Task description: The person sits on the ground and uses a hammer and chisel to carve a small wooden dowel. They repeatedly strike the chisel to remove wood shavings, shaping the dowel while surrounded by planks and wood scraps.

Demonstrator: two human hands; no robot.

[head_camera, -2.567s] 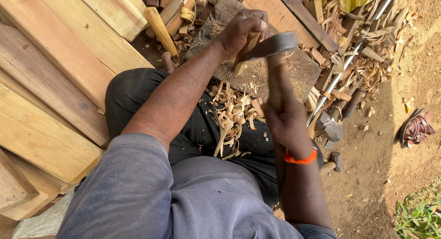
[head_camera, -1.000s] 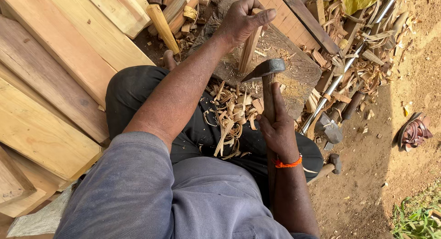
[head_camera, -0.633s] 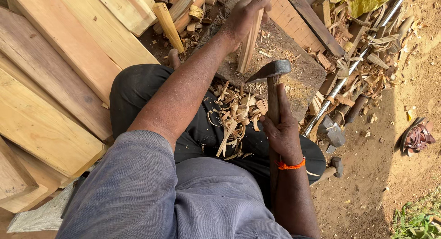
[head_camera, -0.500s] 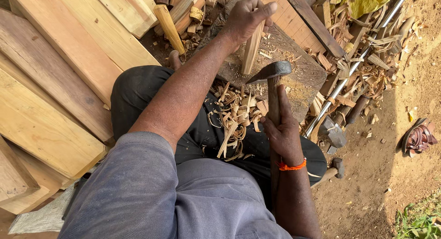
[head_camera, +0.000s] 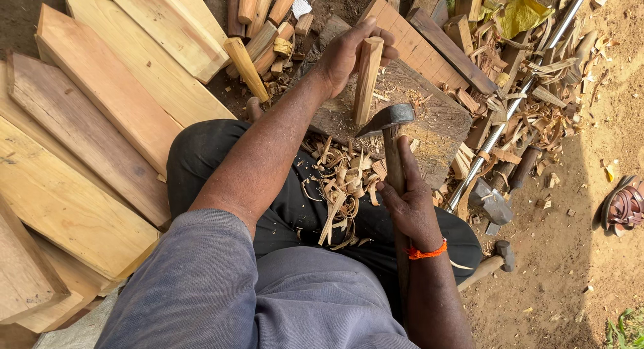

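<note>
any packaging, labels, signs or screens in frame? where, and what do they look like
No signs or screens.
Scrap of paper or label: top centre, among the cut wooden sticks; small, whitish with grey marks, crumpled.
Yellow wrapper or bag: top right, on the wood scraps beside the metal pipe; crumpled, bright yellow; whether it is packaging cannot be told.

Shaping a stick on the block

My left hand (head_camera: 345, 54) stands the wooden stick (head_camera: 367, 77) upright on the chopping block (head_camera: 429, 118); my right hand (head_camera: 409, 205) grips the adze (head_camera: 389, 121) beside it.
</note>
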